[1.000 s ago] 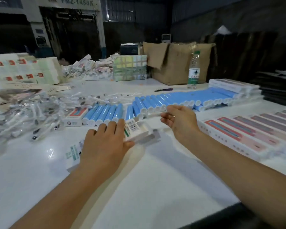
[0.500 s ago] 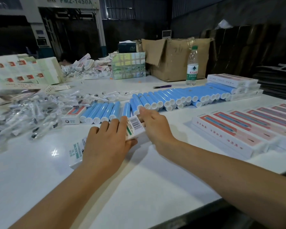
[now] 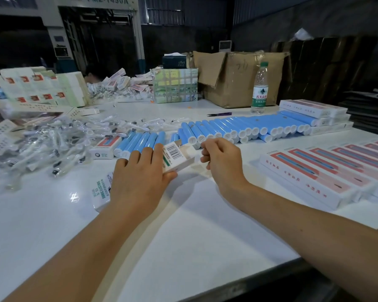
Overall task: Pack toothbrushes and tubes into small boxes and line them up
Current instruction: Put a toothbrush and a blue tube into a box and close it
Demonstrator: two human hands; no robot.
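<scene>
Left hand (image 3: 138, 182) grip clamped on small box (image 3: 176, 156), end flap open, on counter (image 3: 183, 236); my right hand (image 3: 222, 159) loosely curled, holds nothing. Packed boxes (image 3: 314, 173) lined up right; many blue tubes (image 3: 238, 127) and wrapped toothbrushes (image 3: 42, 147) left to pack

Printed "FMZ-1450A" across grey machine housing (image 3: 100, 0) at eleven o'clock. Green "农夫山泉" label on clear plastic water bottle (image 3: 259, 89) at one o'clock. Barcode and teal "SONIC" lettering on held white cardboard box (image 3: 172, 156), centre.
</scene>
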